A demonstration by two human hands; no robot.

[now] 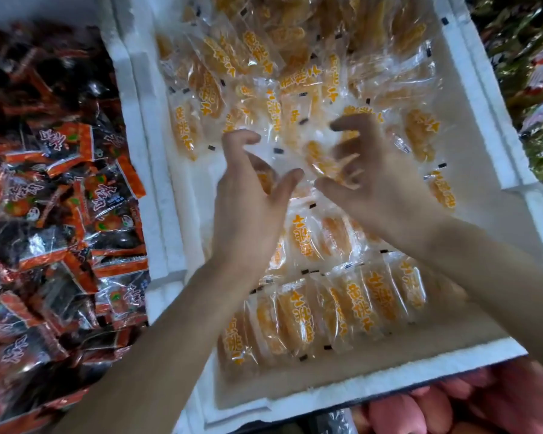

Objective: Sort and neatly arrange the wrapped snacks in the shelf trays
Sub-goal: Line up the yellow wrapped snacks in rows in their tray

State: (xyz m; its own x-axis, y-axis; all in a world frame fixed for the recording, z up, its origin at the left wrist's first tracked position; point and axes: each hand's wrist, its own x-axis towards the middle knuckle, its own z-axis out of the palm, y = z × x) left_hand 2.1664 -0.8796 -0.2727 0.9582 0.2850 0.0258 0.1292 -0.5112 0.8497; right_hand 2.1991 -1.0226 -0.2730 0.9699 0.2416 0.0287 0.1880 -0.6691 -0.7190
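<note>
Bright light from above washes out the white foam tray (470, 98) and flashes glare off the clear snack wrappers (264, 89). The far left and far right corners fall dim. Motion blur smears the right hand (380, 183). Arm shadows darken the near tray floor, and the tray edges bow outward.

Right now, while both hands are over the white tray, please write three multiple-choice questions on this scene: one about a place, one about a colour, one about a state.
1. Where do the red-and-black packets lie? A) left of the white foam tray B) inside it C) under it
2. What colour is the print on the clear-wrapped snacks? A) green B) orange-yellow C) blue
3. How does the near row lie? A) scattered B) side by side, overlapping C) unwrapped
1 A: they are heaped beyond its left wall. 2 B: orange-yellow characters mark each wrapper. 3 B: the packs form one tidy line.
</note>
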